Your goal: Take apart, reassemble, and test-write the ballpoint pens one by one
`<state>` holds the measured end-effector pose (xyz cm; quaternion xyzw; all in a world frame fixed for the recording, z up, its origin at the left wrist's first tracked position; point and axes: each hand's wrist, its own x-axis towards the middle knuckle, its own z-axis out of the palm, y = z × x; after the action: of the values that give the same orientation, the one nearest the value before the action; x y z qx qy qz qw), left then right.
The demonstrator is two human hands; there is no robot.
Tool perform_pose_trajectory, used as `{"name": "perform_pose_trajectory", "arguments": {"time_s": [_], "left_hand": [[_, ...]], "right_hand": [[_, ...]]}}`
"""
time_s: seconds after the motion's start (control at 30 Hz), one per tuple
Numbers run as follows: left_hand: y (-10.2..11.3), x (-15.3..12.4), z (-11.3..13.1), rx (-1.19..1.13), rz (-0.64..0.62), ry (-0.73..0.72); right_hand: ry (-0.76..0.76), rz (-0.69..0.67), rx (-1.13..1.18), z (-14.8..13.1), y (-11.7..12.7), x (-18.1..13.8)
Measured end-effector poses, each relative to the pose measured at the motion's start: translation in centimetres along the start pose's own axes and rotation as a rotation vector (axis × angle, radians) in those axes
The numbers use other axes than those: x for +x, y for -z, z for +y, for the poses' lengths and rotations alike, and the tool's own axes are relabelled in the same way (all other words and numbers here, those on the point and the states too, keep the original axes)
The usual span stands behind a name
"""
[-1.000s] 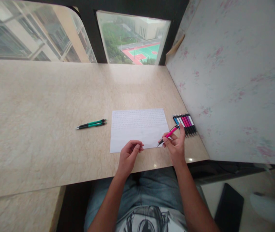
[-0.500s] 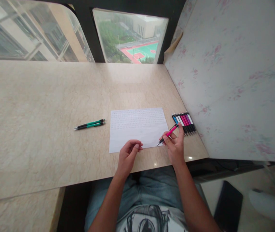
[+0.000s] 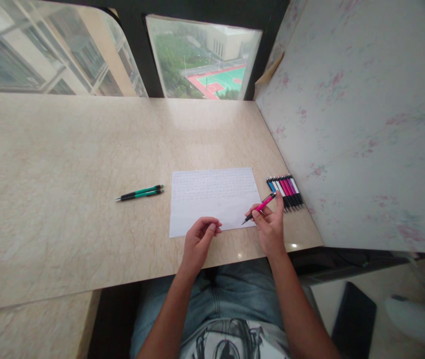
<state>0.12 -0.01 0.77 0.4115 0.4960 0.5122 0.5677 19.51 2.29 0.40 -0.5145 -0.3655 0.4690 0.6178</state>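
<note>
My right hand holds a pink pen with a black grip, its tip slanting down to the left over the lower right part of a white sheet of paper. Lines of small handwriting fill the sheet's upper half. At the paper's lower edge is my left hand, fingers curled against the thumb, with nothing visible in it. Two green pens with black grips lie side by side to the left of the paper. A row of several blue, white, pink and purple pens lies beyond my right hand.
The marble-patterned table reaches back to the windows. A flowered wall bounds it on the right, close to the pen row. The table's front edge runs just above my lap.
Both hands keep almost the same pose, and the pink pen stays in my right hand. The whole view has shifted very slightly.
</note>
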Motion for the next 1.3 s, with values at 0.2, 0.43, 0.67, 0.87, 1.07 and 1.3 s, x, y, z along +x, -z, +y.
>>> {"name": "perform_pose_trajectory", "arguments": {"time_s": [0.2,0.43,0.67,0.87,1.07,1.3], "left_hand": [[0.0,0.0,0.1,0.006,0.0,0.001],[-0.2,0.0,0.5,0.003,0.005,0.008],[0.0,0.0,0.1,0.011,-0.001,0.0],[-0.2,-0.9,-0.1,0.176,-0.046,-0.149],[-1.4,-1.4,-0.7,0.714,-0.078,-0.481],[-2.4,-1.0,-1.1,1.141,-0.078,-0.472]], "right_hand": [[-0.02,-0.004,0.046,-0.2,-0.2,0.0],[-0.017,0.012,0.051,-0.2,-0.1,0.1],[-0.035,0.012,0.058,0.0,-0.1,0.2],[-0.052,0.068,-0.027,0.6,0.1,1.6],[-0.016,0.045,-0.11,0.5,-0.5,3.4],[0.057,-0.099,-0.307,0.4,-1.0,5.4]]}}
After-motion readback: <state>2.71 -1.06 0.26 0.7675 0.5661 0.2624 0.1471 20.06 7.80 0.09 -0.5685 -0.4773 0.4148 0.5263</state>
